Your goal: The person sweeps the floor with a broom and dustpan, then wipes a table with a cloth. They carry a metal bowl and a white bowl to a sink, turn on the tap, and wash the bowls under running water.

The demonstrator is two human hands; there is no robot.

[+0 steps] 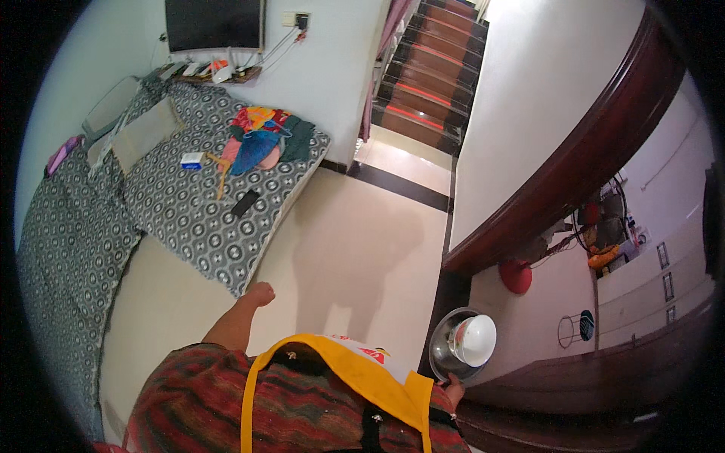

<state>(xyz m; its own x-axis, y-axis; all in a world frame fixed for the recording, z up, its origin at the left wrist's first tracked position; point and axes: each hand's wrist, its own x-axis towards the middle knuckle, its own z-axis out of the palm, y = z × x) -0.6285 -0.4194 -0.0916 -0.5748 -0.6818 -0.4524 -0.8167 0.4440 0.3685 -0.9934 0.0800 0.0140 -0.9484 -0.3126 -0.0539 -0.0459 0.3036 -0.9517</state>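
Observation:
My right hand (453,390) grips the near rim of a round metal basin (439,345) at my right side. A stack of white bowls (481,340) sits in it, and the one below the top shows a coloured pattern. My left hand (261,294) hangs out in front of my left side with curled fingers, and I see nothing in it. It is nearest to the front corner of a low seat with a grey patterned cover (226,249). Part of my right hand is hidden by the yellow-edged apron (362,359) that I wear.
On the patterned cover lie folded clothes (255,147), wooden hanger (222,172), a small box (192,161) and a black phone-like object (245,203). Stairs (430,73) rise ahead beyond a doorway. A dark wooden arch (544,164) borders the right, with a red stool (515,277) beyond.

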